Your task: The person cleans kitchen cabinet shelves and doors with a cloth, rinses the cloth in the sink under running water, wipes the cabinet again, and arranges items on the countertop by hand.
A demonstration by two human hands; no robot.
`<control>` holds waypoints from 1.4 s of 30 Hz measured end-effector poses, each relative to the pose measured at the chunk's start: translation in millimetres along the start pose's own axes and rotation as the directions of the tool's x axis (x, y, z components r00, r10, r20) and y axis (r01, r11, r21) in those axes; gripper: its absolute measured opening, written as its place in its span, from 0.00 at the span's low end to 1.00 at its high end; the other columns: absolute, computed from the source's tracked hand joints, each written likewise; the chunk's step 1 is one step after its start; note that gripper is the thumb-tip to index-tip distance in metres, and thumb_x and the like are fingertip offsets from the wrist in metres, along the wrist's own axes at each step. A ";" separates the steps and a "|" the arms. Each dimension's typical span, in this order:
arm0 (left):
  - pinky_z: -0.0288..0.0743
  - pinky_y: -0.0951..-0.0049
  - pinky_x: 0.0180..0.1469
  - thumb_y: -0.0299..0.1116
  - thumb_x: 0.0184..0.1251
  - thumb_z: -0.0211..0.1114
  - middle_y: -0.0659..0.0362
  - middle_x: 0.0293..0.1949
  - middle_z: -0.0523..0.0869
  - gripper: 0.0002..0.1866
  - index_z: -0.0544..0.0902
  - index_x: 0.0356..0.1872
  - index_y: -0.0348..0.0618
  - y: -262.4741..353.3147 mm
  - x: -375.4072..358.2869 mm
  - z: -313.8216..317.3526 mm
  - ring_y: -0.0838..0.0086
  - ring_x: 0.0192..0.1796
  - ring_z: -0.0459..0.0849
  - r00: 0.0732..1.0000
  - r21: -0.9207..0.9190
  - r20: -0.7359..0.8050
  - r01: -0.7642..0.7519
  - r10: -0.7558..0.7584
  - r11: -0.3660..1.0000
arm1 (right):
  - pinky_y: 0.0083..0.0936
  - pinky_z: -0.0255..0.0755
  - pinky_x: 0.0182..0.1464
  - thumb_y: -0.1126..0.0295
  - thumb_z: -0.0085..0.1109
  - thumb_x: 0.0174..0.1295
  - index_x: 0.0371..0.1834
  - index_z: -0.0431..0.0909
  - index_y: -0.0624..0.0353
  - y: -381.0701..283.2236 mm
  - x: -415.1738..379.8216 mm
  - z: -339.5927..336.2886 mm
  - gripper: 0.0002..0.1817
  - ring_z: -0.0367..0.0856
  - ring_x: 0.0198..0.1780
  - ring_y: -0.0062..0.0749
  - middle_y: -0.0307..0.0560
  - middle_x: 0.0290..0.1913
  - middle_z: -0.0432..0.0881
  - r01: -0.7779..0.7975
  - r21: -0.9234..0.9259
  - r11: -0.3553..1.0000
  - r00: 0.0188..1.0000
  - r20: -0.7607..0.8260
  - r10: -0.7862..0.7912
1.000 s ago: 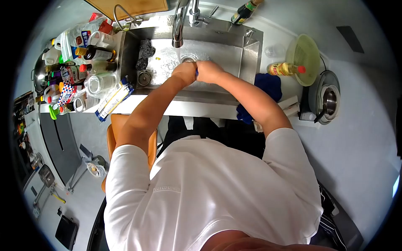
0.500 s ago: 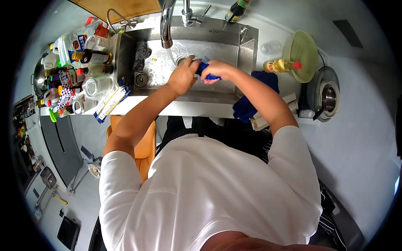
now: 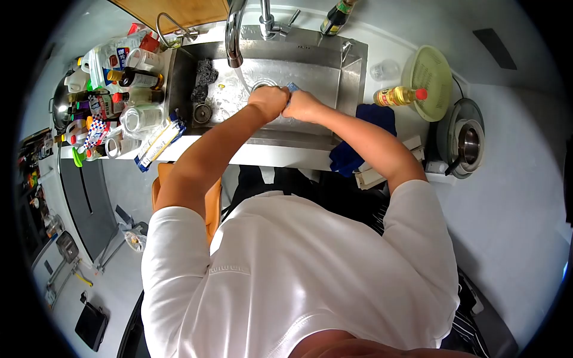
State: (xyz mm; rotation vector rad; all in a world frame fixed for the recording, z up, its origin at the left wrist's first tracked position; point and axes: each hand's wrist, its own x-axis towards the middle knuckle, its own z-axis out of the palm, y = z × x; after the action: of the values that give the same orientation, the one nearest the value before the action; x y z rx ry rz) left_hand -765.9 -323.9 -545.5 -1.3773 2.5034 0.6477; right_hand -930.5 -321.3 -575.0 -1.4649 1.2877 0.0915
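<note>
Both hands are over the steel sink (image 3: 325,77), close together with fingers curled. My left hand (image 3: 270,100) is closed, its knuckles near the drain. Beside it, my right hand (image 3: 305,107) is closed too. A blue cloth (image 3: 292,87) is gripped between them; only a small light-blue bit shows past the fingers, and the rest is hidden. Water runs from the faucet (image 3: 234,53) just left of my left hand. Dark scouring pads (image 3: 206,74) lie along the sink's left side, above a round metal strainer (image 3: 202,113).
Bottles and jars (image 3: 140,118) crowd the counter on the left. On the right are an oil bottle (image 3: 400,96), a pale green colander (image 3: 439,83), and a dark blue towel (image 3: 376,122) draped over the edge. A dark bottle (image 3: 335,18) stands behind the sink.
My hands have closed into fists and drawn together around the blue cloth, which showed more dark blue earlier. My left fingers, stretched out before, are now curled.
</note>
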 end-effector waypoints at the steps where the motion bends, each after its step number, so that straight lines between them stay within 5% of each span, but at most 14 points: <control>1: 0.86 0.54 0.53 0.29 0.70 0.62 0.41 0.49 0.90 0.13 0.84 0.52 0.38 3.4 1.8 1.1 0.50 0.52 0.91 0.996 -0.020 0.055 0.065 -0.064 0.998 | 0.44 0.82 0.40 0.60 0.74 0.52 0.29 0.85 0.62 -8.7 -9.2 0.0 0.15 0.90 0.38 0.50 0.57 0.36 0.90 0.081 -0.249 0.965 0.978 -0.168 -0.125; 2: 0.86 0.55 0.54 0.29 0.71 0.61 0.41 0.49 0.91 0.12 0.85 0.50 0.37 7.0 3.4 2.6 0.51 0.53 0.91 0.990 -0.054 0.062 0.127 -0.124 0.990 | 0.45 0.81 0.55 0.59 0.72 0.54 0.40 0.88 0.59 -17.2 -16.5 -4.4 0.17 0.89 0.51 0.56 0.58 0.44 0.91 0.038 -0.315 0.948 0.984 -0.154 -0.091; 8: 0.84 0.57 0.57 0.31 0.69 0.60 0.45 0.49 0.92 0.12 0.91 0.44 0.40 -3.4 11.5 30.1 0.52 0.53 0.91 0.971 -0.152 0.165 0.199 -0.174 0.968 | 0.49 0.83 0.51 0.61 0.69 0.58 0.53 0.84 0.59 -6.2 -8.8 5.0 0.21 0.90 0.47 0.57 0.61 0.41 0.90 0.115 -0.544 0.831 0.946 -0.195 -0.258; 15: 0.84 0.56 0.56 0.32 0.63 0.63 0.43 0.42 0.92 0.12 0.91 0.39 0.39 -11.9 6.9 56.3 0.50 0.50 0.91 0.973 -0.117 0.232 0.025 0.003 0.993 | 0.51 0.83 0.47 0.66 0.68 0.56 0.46 0.78 0.60 -1.3 -8.4 7.4 0.17 0.89 0.45 0.60 0.60 0.40 0.90 0.258 -0.623 0.738 0.900 -0.122 -0.419; 19: 0.84 0.56 0.56 0.34 0.59 0.66 0.40 0.44 0.92 0.13 0.91 0.39 0.36 -10.0 -3.0 71.1 0.49 0.51 0.91 0.924 -0.262 0.175 0.377 -0.341 0.888 | 0.43 0.66 0.77 0.71 0.75 0.48 0.82 0.57 0.63 7.0 9.0 -29.4 0.55 0.67 0.77 0.63 0.71 0.79 0.61 0.438 -0.550 0.712 0.889 0.147 -0.434; 23: 0.85 0.57 0.56 0.37 0.56 0.69 0.39 0.44 0.91 0.16 0.91 0.39 0.33 -3.2 -40.0 47.7 0.49 0.51 0.91 0.847 -0.395 0.199 0.529 -0.492 0.751 | 0.43 0.67 0.76 0.67 0.73 0.51 0.82 0.56 0.69 60.8 108.4 -80.6 0.53 0.72 0.74 0.61 0.70 0.74 0.69 0.337 -0.685 0.646 0.774 -0.189 -0.605; 25: 0.85 0.57 0.54 0.40 0.55 0.71 0.40 0.43 0.92 0.18 0.91 0.38 0.34 -2.7 -63.9 38.2 0.49 0.50 0.92 0.853 -0.488 0.225 0.517 -0.472 0.703 | 0.43 0.72 0.69 0.68 0.71 0.52 0.79 0.60 0.68 -23.5 87.0 -121.7 0.49 0.79 0.67 0.57 0.68 0.67 0.78 0.079 -0.207 0.975 0.908 -0.389 -0.156; 27: 0.85 0.56 0.52 0.47 0.51 0.74 0.40 0.42 0.91 0.22 0.92 0.37 0.35 -1.2 -83.9 35.2 0.49 0.48 0.92 0.851 -0.510 0.233 0.519 -0.470 0.686 | 0.42 0.75 0.62 0.70 0.69 0.53 0.76 0.64 0.68 -26.2 151.8 -141.3 0.44 0.83 0.60 0.51 0.59 0.59 0.85 0.091 0.263 0.961 0.804 -0.588 0.085; 30: 0.84 0.52 0.47 0.54 0.49 0.77 0.39 0.37 0.91 0.28 0.91 0.34 0.33 -6.8 -105.0 49.1 0.48 0.43 0.92 0.895 -0.531 0.159 0.434 -0.418 0.728 | 0.36 0.76 0.50 0.73 0.64 0.59 0.60 0.76 0.65 -44.8 167.6 -144.2 0.24 0.81 0.47 0.38 0.46 0.47 0.83 0.426 0.198 0.883 0.822 -0.493 -0.286; 33: 0.83 0.57 0.46 0.47 0.48 0.80 0.39 0.33 0.90 0.24 0.89 0.33 0.33 -13.5 -129.9 54.6 0.50 0.40 0.92 0.899 -0.691 0.091 0.368 -0.429 0.623 | 0.30 0.75 0.43 0.69 0.65 0.64 0.49 0.79 0.54 -14.5 161.3 -134.9 0.12 0.77 0.39 0.24 0.36 0.37 0.77 0.271 0.471 0.840 0.885 -0.465 -0.024; 36: 0.79 0.61 0.33 0.41 0.49 0.80 0.48 0.31 0.91 0.19 0.90 0.36 0.36 -25.9 -152.8 70.7 0.62 0.28 0.87 0.898 -0.837 0.056 0.281 -0.437 0.470 | 0.26 0.78 0.42 0.68 0.65 0.69 0.54 0.80 0.52 12.7 120.6 -75.5 0.12 0.83 0.42 0.26 0.39 0.43 0.84 0.212 0.537 0.817 0.888 -0.454 0.068; 37: 0.72 0.66 0.26 0.41 0.52 0.81 0.54 0.28 0.87 0.17 0.89 0.36 0.39 -26.3 -167.5 60.8 0.70 0.24 0.80 0.905 -0.947 0.175 0.262 -0.388 0.185 | 0.27 0.79 0.44 0.68 0.64 0.70 0.57 0.80 0.54 21.0 102.6 -45.6 0.14 0.85 0.44 0.28 0.41 0.46 0.86 0.209 0.436 0.875 0.894 -0.448 0.010; 38: 0.65 0.72 0.20 0.40 0.55 0.82 0.60 0.24 0.84 0.15 0.88 0.36 0.43 -26.3 -182.5 52.9 0.78 0.20 0.74 0.916 -0.963 0.267 0.243 -0.298 -0.116 | 0.27 0.79 0.48 0.69 0.61 0.72 0.63 0.77 0.57 12.4 69.2 -16.2 0.18 0.85 0.48 0.29 0.42 0.50 0.86 0.213 0.516 0.830 0.955 -0.288 -0.066; 42: 0.51 0.83 0.17 0.55 0.62 0.82 0.68 0.24 0.72 0.24 0.79 0.35 0.50 -33.7 -219.9 38.6 0.86 0.18 0.65 0.967 -0.857 0.247 0.190 -0.059 -0.478 | 0.30 0.75 0.64 0.72 0.57 0.75 0.73 0.70 0.63 -83.4 -30.2 73.2 0.24 0.84 0.59 0.32 0.45 0.61 0.84 0.085 0.838 0.539 0.911 0.154 -0.383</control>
State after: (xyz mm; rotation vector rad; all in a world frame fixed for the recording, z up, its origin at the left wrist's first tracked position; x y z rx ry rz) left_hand -619.7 -157.0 -504.0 -1.6418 0.7148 3.2585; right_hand -841.0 -266.7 -527.6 -0.7244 0.6585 -0.4062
